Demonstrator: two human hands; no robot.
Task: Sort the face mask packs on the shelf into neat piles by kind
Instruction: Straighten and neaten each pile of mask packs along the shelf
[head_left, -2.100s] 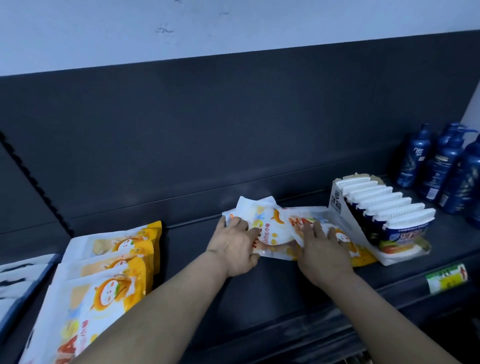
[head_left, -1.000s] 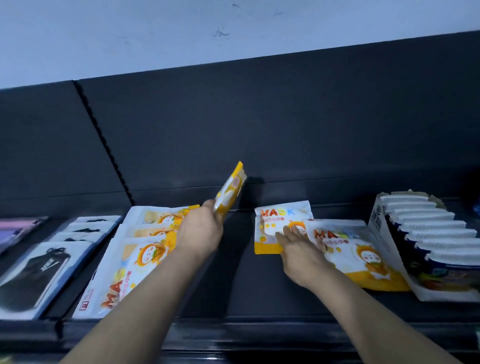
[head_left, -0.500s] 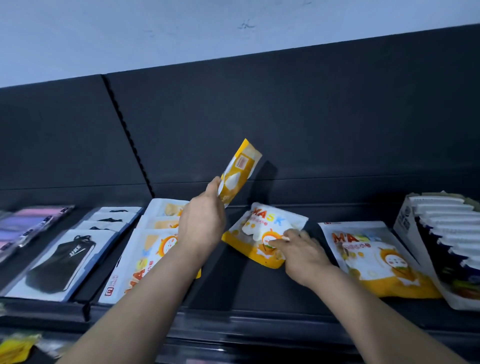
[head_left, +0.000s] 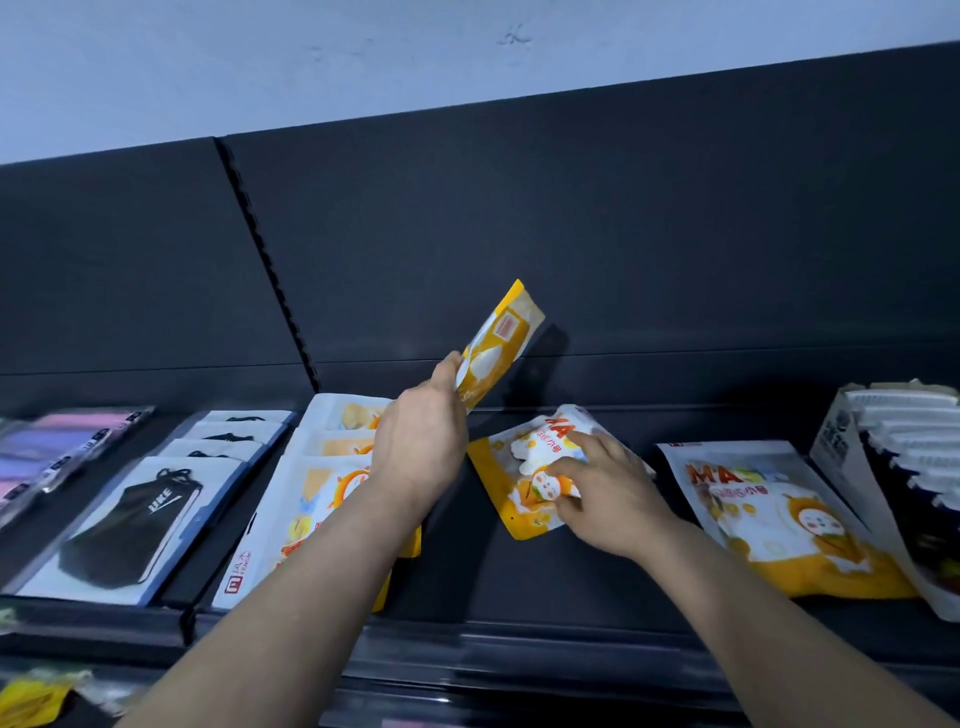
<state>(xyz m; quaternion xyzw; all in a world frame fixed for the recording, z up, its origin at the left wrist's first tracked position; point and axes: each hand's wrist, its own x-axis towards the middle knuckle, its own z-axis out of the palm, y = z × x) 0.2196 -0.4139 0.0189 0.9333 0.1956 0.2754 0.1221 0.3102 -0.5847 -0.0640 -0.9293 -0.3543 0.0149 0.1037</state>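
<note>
My right hand (head_left: 613, 493), fingers bent, pinches a flat pack (head_left: 524, 483) lying askew on the shelf (head_left: 519, 582). Beyond it, my left hand (head_left: 421, 447) grips a raised pack (head_left: 498, 348) by its lower end, beside the pile (head_left: 311, 509). Risk: the glossy film is slippery, so a loose pinch could drop either pack, or the pile could fan out. The packs are thin, flexible, rectangular pouches in yellow and white.
</note>
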